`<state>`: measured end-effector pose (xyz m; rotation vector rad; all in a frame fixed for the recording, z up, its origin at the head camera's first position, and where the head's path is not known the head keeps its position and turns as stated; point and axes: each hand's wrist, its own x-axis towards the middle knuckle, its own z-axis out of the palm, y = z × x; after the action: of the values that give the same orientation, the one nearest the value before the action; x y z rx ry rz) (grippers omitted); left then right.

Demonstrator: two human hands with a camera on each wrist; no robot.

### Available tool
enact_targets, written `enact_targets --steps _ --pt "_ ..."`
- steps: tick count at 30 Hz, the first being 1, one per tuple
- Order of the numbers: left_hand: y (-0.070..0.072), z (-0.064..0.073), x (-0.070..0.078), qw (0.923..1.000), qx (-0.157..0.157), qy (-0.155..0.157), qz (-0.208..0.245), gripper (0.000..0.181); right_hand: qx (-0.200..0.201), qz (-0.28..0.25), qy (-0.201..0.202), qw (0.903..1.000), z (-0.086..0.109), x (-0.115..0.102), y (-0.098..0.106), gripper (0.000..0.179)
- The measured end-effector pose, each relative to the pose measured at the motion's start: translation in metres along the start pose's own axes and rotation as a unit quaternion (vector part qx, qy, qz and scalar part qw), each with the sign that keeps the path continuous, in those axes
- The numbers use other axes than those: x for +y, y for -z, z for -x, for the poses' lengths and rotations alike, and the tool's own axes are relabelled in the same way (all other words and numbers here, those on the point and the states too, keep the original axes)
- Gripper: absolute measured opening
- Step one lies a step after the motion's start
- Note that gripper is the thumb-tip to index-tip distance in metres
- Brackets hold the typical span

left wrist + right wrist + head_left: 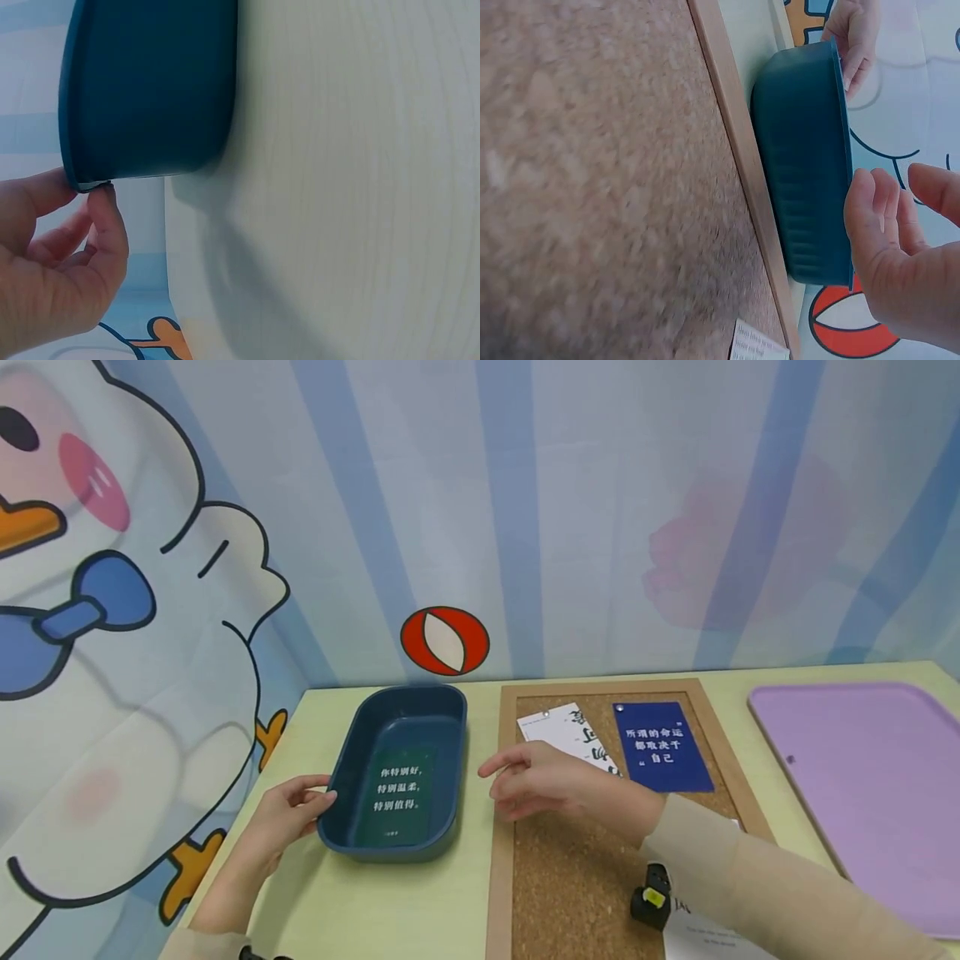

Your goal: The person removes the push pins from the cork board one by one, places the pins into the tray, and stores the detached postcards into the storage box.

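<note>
A dark teal plastic basin stands at the left of the table with a green printed card lying inside it. My left hand pinches the basin's left rim between thumb and fingers, as the left wrist view shows at the rim's corner. To the basin's right, my right hand hovers over the cork board with loosely bent fingers and nothing in them. In the right wrist view its fingers overlap the basin's edge.
Pinned to the cork board are a white card and a blue card; another white sheet lies partly under my right sleeve. A purple tray sits at the right. Behind the table hangs a printed curtain.
</note>
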<state>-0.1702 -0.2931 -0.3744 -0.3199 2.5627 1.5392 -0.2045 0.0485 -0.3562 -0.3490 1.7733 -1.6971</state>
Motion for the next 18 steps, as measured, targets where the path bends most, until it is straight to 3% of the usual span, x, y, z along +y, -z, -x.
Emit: enact_targets --steps 7,18 --pt "0.001 0.001 0.001 0.9999 0.000 -0.012 -0.010 0.046 0.007 -0.003 0.012 0.9999 0.013 0.002 0.013 0.040" --pt "0.001 0.008 0.007 0.9972 0.008 -0.065 -0.037 0.043 -0.010 -0.003 0.028 0.9995 0.029 -0.002 0.029 0.041"
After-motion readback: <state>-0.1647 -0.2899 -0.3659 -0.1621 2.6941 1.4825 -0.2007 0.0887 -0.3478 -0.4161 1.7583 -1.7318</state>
